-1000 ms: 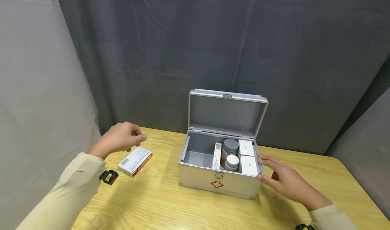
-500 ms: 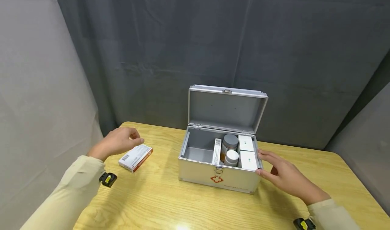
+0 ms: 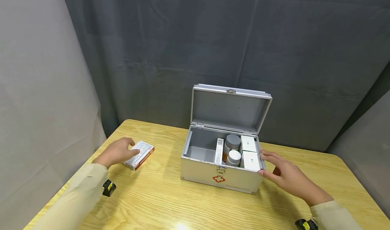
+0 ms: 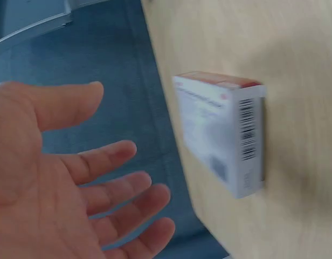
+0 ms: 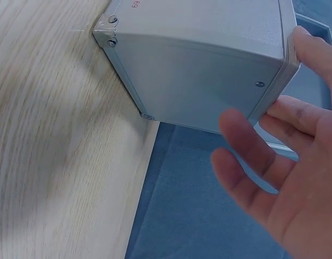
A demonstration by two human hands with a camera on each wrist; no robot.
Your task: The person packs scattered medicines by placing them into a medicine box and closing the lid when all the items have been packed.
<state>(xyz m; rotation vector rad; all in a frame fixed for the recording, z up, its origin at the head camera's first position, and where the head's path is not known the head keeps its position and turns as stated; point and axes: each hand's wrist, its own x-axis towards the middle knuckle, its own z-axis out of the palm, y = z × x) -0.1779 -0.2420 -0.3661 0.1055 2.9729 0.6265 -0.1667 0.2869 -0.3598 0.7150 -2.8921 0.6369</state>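
Observation:
My left hand (image 3: 116, 152) hovers over the near left end of a white and red medicine box (image 3: 143, 151) lying flat on the table. In the left wrist view, its fingers (image 4: 120, 156) are spread and loosely bent, apart from the box and holding nothing. My right hand (image 3: 286, 177) rests on the right side of a silver first-aid case (image 3: 198, 169), thumb and fingertips at its top rim. From the right wrist view, two other fingers (image 5: 247, 143) hang loose beside the case's side wall. The case lid (image 3: 230, 109) stands raised.
Inside the case's right half are two white cartons (image 3: 250, 160), a grey-capped bottle (image 3: 233, 141), a white-capped bottle (image 3: 234, 156) and a narrow upright box (image 3: 219, 151). A grey curtain (image 3: 170, 54) hangs behind the wooden table (image 3: 161, 199).
My left hand has come down closer to the medicine box, its fingers and thumb spreading apart. The right hand stays at the case's rim. The camera view has shifted slightly.

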